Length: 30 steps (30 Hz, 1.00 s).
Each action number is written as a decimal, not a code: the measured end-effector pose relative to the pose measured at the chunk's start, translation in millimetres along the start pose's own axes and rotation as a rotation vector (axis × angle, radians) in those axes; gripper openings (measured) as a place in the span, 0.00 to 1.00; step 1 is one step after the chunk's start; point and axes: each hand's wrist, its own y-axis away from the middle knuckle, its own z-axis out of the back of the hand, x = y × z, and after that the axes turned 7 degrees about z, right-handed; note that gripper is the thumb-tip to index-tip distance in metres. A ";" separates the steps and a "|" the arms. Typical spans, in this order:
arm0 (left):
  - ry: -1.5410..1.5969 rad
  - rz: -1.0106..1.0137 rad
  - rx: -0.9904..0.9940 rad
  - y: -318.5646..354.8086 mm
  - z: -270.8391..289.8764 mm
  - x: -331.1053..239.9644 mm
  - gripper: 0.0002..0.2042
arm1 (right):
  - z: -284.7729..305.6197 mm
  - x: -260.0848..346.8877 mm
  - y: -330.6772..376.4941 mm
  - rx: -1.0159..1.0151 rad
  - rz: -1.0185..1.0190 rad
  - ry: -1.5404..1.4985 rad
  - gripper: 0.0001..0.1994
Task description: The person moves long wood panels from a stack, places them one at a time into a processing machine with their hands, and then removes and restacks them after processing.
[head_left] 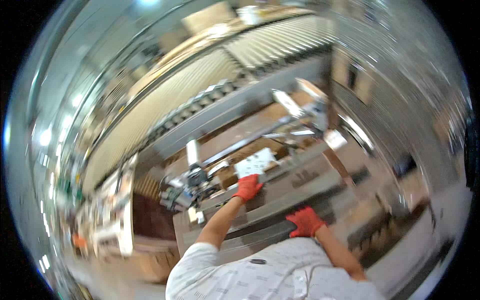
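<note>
My left hand [248, 188], in a red glove, reaches forward to the near edge of a flat white plate [256, 162] with small dark holes or marks. Its fingers are closed at that edge and appear to grip it; the thumb's place is blurred. The plate lies tilted over the machine bed, among metal parts. Lower and to the right, my right hand [306, 222], also gloved in red, is held near my body with fingers spread and nothing in it. Below that hand runs the grey front edge [265, 212] of the machine.
Behind the plate, a long grey beam [240, 102] crosses the machine under a ribbed cover [280, 40]. Metal fittings and a small motor-like part [195, 176] sit left of the plate. A white card [335, 139] is at the right. A cardboard box [150, 260] stands lower left.
</note>
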 end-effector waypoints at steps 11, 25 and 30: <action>0.005 0.288 0.400 -30.3 -3.2 -42.4 0.41 | -7.0 2.5 -4.2 0.023 -0.004 0.020 0.36; 0.054 0.320 0.549 -45.4 3.5 -36.9 0.43 | 3.5 1.7 -14.9 0.100 0.005 0.044 0.32; 0.054 0.316 0.528 -43.7 4.7 -39.0 0.42 | -5.3 -2.5 -10.9 0.083 0.006 -0.012 0.31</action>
